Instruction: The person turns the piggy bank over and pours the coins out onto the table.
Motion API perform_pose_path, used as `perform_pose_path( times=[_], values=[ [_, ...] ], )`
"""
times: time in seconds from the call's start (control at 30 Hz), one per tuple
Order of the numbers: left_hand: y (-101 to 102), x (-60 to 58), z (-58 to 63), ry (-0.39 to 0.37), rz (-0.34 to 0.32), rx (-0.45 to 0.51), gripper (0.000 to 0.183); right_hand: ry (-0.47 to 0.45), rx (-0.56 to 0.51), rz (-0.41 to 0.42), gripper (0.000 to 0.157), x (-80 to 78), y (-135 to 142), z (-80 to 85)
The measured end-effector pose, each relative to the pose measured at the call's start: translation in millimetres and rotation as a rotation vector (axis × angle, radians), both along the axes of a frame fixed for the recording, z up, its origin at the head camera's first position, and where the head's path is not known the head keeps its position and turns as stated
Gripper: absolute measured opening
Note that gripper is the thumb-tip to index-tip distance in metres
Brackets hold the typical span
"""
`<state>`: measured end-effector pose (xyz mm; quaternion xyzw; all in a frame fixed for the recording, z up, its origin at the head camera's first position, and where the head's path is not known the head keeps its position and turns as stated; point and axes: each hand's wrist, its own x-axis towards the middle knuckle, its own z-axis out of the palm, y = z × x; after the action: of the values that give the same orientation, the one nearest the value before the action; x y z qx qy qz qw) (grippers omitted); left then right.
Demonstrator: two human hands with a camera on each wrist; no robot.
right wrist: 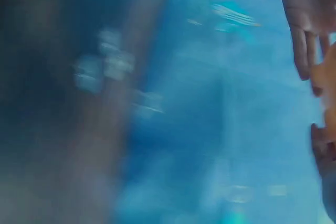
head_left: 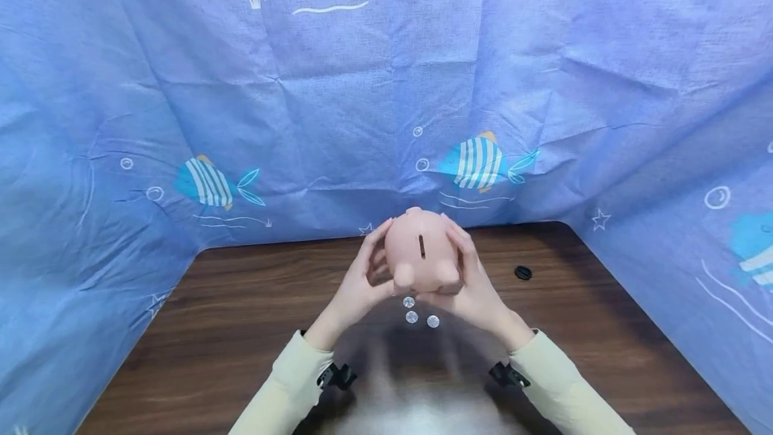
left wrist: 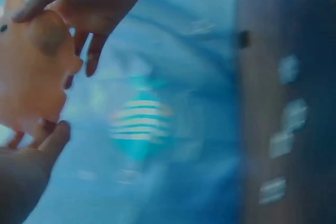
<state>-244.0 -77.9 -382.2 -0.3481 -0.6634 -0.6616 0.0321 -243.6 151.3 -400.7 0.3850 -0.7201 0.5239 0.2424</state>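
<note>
A pink piggy bank (head_left: 422,247) is held up off the table between both hands, its dark coin slot facing the head camera. The left hand (head_left: 356,287) grips its left side, and the right hand (head_left: 479,291) grips its right side, with curled fingers and thumbs around it. Below it on the table lie several round silvery coins (head_left: 412,317), one of them (head_left: 433,321) a little to the right. In the left wrist view the pig's pink body (left wrist: 31,77) appears between the two hands, while the coins (left wrist: 295,115) are blurred.
Right of the hands, a small black round plug (head_left: 523,272) lies on the brown wooden table (head_left: 253,327). A blue cloth (head_left: 338,119) with printed fish hangs behind the table and along both sides.
</note>
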Motion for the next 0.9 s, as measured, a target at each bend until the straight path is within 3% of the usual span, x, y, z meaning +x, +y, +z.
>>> perform_pose_path(
  times=[0.13,0.2,0.27,0.37,0.47,0.53,0.6,0.7,0.77,0.8,0.83,0.9],
  values=[
    [12,-24.0,-30.7,-0.465,0.058,-0.046,0.073,-0.627,0.004,-0.046,0.095,-15.6,1,-24.7],
    [18,-33.9,-43.6,-0.622,0.071,-0.066,0.071,-0.832,0.004,-0.056,0.093,-22.2,2,-32.6],
    [21,-39.6,-51.3,-0.69,0.064,-0.082,0.074,-0.914,0.011,-0.06,0.093,-26.9,3,-36.8],
    [23,-43.4,-52.2,-0.709,0.069,-0.09,0.075,-0.945,0.0,-0.049,0.094,-30.8,4,-34.9],
    [21,-40.1,-42.4,-0.656,0.085,-0.082,0.074,-0.89,0.014,-0.053,0.093,-29.1,2,-27.0],
    [19,-30.9,-29.1,-0.546,0.088,-0.041,0.073,-0.731,0.017,-0.07,0.095,-19.6,1,-17.4],
    [15,-16.5,-11.1,-0.341,0.05,0.022,0.079,-0.436,0.017,-0.077,0.099,-6.2,1,-5.2],
    [6,3.8,12.2,0.036,-0.043,0.076,0.091,0.091,-0.011,-0.064,0.103,9.3,0,11.9],
    [2,8.4,16.8,0.174,-0.101,0.096,0.095,0.291,-0.024,-0.037,0.103,10.8,-2,15.4],
    [0,7.5,14.6,0.178,-0.104,0.092,0.094,0.296,-0.029,-0.02,0.103,9.0,-3,13.4],
    [0,4.9,9.8,0.132,-0.088,0.081,0.09,0.225,-0.023,-0.028,0.101,6.6,-4,8.8],
    [2,-4.6,-5.2,-0.065,-0.034,0.064,0.081,-0.053,-0.021,-0.02,0.097,-1.3,-5,-3.9]
  ],
)
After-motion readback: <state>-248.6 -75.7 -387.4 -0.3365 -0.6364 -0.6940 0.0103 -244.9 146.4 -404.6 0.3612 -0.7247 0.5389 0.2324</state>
